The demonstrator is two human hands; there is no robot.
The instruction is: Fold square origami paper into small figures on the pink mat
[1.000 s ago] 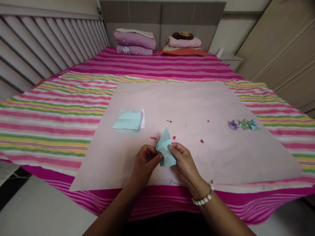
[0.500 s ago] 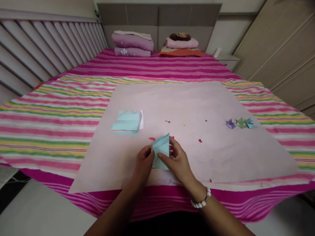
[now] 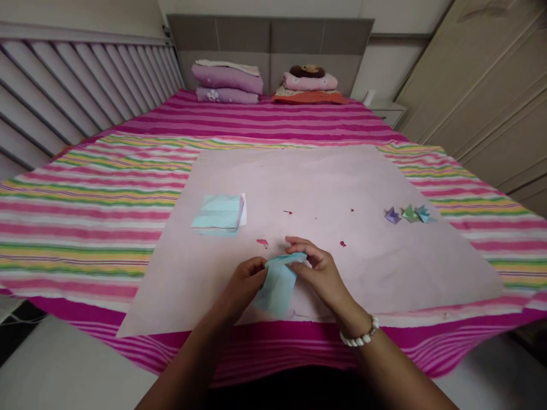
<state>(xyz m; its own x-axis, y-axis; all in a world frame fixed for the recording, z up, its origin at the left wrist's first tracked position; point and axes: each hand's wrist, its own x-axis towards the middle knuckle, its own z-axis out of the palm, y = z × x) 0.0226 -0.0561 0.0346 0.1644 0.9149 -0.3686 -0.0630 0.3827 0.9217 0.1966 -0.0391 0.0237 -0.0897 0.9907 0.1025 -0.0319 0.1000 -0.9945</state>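
A light blue sheet of origami paper [image 3: 280, 287], partly folded, is held between my two hands near the front edge of the big pale sheet [image 3: 325, 182]. My left hand [image 3: 245, 282] pinches its left upper edge between thumb and fingers. At the right upper corner, my right hand [image 3: 318, 267] has its thumb against the paper, with the fingers curved over the top; a white bead bracelet [image 3: 361, 336] circles that wrist. The paper's lower part hangs slightly blurred. A torn pink scrap [image 3: 262, 243] lies just beyond the paper.
A stack of coloured paper [image 3: 217, 213] lies to the left. Folded paper pieces in purple [image 3: 392, 215], green [image 3: 410, 213] and blue [image 3: 424, 213] stand at the right. Small red scraps [image 3: 342, 244] dot the pale sheet. Folded bedding [image 3: 228, 82] sits by the headboard [image 3: 248, 42].
The blue paper has been tipped and opened from its upright pointed shape, its top edge now bent over. My right hand has shifted slightly right, with its fingers lifted above the paper.
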